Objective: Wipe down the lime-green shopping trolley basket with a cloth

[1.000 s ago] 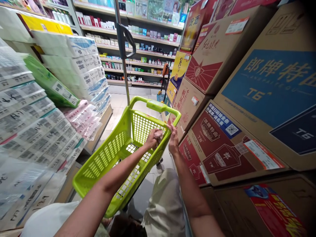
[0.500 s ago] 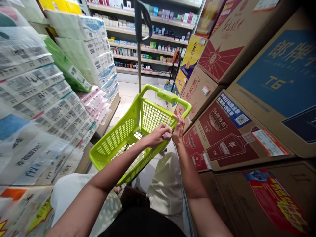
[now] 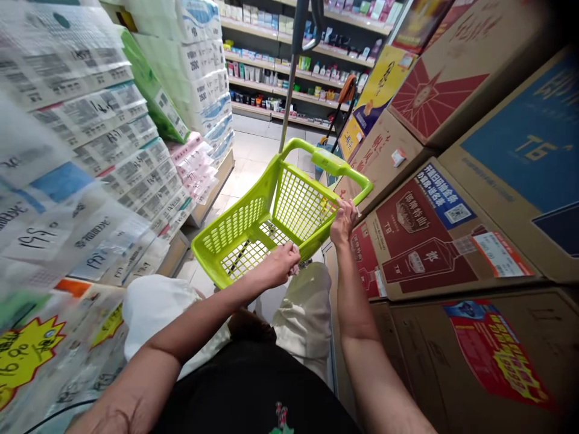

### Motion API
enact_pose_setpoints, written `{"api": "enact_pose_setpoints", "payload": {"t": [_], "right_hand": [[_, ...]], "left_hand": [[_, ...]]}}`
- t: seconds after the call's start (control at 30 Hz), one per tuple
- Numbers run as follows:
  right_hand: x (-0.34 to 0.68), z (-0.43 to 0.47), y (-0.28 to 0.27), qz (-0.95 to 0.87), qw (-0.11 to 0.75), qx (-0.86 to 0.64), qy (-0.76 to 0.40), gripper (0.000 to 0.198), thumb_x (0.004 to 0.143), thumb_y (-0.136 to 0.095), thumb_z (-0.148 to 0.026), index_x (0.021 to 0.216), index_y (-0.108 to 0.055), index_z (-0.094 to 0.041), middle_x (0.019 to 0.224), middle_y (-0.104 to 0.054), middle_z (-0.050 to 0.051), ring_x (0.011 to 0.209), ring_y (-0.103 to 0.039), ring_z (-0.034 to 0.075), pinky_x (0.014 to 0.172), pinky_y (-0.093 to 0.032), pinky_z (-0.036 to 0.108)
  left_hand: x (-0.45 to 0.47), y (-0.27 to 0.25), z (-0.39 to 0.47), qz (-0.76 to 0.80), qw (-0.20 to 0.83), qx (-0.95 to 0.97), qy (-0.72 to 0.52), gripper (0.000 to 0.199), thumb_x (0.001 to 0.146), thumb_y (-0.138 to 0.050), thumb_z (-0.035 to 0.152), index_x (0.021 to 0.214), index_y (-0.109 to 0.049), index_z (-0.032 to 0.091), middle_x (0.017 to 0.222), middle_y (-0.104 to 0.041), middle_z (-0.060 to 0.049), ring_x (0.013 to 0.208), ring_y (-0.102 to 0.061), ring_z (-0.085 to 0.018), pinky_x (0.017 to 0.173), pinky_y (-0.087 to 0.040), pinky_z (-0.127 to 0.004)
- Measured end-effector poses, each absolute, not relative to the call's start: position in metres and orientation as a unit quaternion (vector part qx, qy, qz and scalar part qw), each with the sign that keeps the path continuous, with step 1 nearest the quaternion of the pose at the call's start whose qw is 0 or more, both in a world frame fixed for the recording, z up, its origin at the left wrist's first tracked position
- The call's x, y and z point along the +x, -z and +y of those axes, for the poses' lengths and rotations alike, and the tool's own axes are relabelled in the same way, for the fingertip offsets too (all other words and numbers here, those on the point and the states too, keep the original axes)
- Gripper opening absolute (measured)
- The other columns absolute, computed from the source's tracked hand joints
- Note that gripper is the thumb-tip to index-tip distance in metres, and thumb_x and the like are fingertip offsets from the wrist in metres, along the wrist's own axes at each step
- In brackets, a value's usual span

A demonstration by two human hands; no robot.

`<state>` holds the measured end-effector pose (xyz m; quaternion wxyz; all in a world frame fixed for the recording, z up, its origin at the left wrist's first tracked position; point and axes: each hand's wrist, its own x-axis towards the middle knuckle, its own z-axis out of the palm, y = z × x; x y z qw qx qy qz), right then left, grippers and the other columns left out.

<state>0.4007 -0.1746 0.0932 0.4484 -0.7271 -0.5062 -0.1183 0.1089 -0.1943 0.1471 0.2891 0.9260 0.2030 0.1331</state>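
A lime-green shopping cart (image 3: 237,238) with a perforated basket stands in front of my knees, tilted in view. My left hand (image 3: 283,263) is closed at the basket's near side rim. A small pale bit shows at its fingertips, perhaps a crumpled tissue; it is too small to be sure. My right hand (image 3: 344,222) is closed around the basket's rim at the right corner, just below the cart's green handle (image 3: 332,163). Nothing lies inside the basket.
Paper packs (image 3: 122,157) are stacked high on the left. Cartons (image 3: 418,229) form a wall close on the right. Shelves of small goods (image 3: 257,72) stand at the back. A grey pole (image 3: 289,90) with a looped grip rises behind the cart.
My left hand has moved back along the rim, nearer my body and away from my right hand. My right hand has closed more around the rim. The whole view has shifted slightly.
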Motion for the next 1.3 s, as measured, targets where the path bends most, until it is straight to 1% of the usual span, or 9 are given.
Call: {"api": "enact_pose_setpoints", "payload": {"t": [0.2,0.43,0.53,0.63,0.8,0.93,1.07,1.17,1.3], "right_hand": [[0.409,-0.17,-0.095,-0.499,0.353,-0.774,0.161,0.059,0.108,-0.017,-0.044,0.121,-0.069,-0.02,0.144,-0.058,0.013,0.15,-0.035,0.026,0.128,-0.018,0.055],[0.381,-0.175,-0.088,-0.527,0.341,-0.768,0.131,0.056,0.107,-0.024,-0.044,0.124,-0.067,-0.013,0.155,-0.049,0.02,0.155,-0.025,0.03,0.126,-0.017,0.065],[0.34,-0.183,-0.079,-0.589,0.312,-0.738,0.107,0.053,0.107,-0.028,-0.043,0.121,-0.069,-0.013,0.145,-0.058,0.018,0.151,-0.033,0.029,0.128,-0.013,0.062],[0.305,-0.187,-0.07,-0.624,0.301,-0.715,0.098,0.049,0.107,-0.032,-0.045,0.114,-0.072,-0.017,0.129,-0.068,0.016,0.137,-0.048,0.028,0.129,-0.015,0.056],[0.284,-0.173,-0.066,-0.631,0.305,-0.706,0.097,0.045,0.106,-0.038,-0.045,0.098,-0.075,-0.02,0.121,-0.07,0.013,0.128,-0.051,0.027,0.129,-0.016,0.055],[0.283,-0.156,-0.064,-0.611,0.318,-0.717,0.103,0.045,0.103,-0.043,-0.044,0.088,-0.078,-0.02,0.121,-0.071,0.013,0.129,-0.05,0.027,0.129,-0.017,0.056],[0.288,-0.149,-0.059,-0.596,0.327,-0.727,0.098,0.042,0.1,-0.045,-0.04,0.085,-0.079,-0.02,0.123,-0.071,0.012,0.131,-0.049,0.027,0.129,-0.018,0.057],[0.293,-0.15,-0.057,-0.589,0.325,-0.734,0.099,0.04,0.098,-0.046,-0.037,0.085,-0.08,-0.02,0.124,-0.07,0.012,0.132,-0.048,0.027,0.129,-0.016,0.057],[0.293,-0.152,-0.059,-0.572,0.325,-0.748,0.093,0.038,0.095,-0.044,-0.03,0.085,-0.079,-0.019,0.124,-0.069,0.014,0.131,-0.047,0.028,0.129,-0.016,0.058]], "left_hand": [[0.075,-0.121,-0.219,0.25,0.288,0.898,-0.219,0.041,0.073,-0.049,-0.004,0.098,-0.065,0.024,0.109,-0.061,-0.008,0.101,-0.057,-0.025,0.095,-0.048,-0.038],[-0.015,-0.092,-0.241,0.351,0.24,0.873,-0.24,0.044,0.069,-0.048,-0.002,0.096,-0.068,0.026,0.11,-0.065,-0.009,0.104,-0.061,-0.027,0.089,-0.053,-0.04],[-0.006,-0.075,-0.23,0.361,0.202,0.863,-0.288,0.046,0.07,-0.05,0.002,0.104,-0.071,0.025,0.115,-0.065,-0.011,0.114,-0.06,-0.03,0.098,-0.052,-0.045],[0.001,-0.057,-0.208,0.342,0.189,0.855,-0.34,0.034,0.079,-0.054,0.01,0.103,-0.073,0.025,0.117,-0.064,-0.013,0.118,-0.06,-0.03,0.105,-0.05,-0.049],[-0.009,-0.04,-0.176,0.331,0.187,0.846,-0.374,0.02,0.083,-0.059,0.021,0.096,-0.073,0.026,0.115,-0.064,-0.013,0.117,-0.059,-0.03,0.109,-0.047,-0.052],[-0.011,-0.01,-0.191,0.436,0.17,0.764,-0.444,0.021,0.08,-0.058,0.018,0.096,-0.07,0.025,0.11,-0.061,-0.012,0.12,-0.055,-0.033,0.116,-0.039,-0.058],[-0.008,0.02,-0.204,0.558,0.19,0.611,-0.528,0.025,0.076,-0.056,0.014,0.098,-0.061,0.023,0.107,-0.053,-0.012,0.118,-0.053,-0.033,0.112,-0.042,-0.057],[-0.004,0.013,-0.188,0.594,0.207,0.497,-0.598,0.029,0.079,-0.054,0.014,0.106,-0.053,0.023,0.113,-0.049,-0.011,0.117,-0.053,-0.028,0.112,-0.044,-0.051],[0.022,-0.008,-0.177,0.554,0.25,0.487,-0.627,0.025,0.087,-0.055,0.021,0.11,-0.047,0.024,0.115,-0.048,-0.009,0.116,-0.053,-0.024,0.111,-0.045,-0.045]]}}
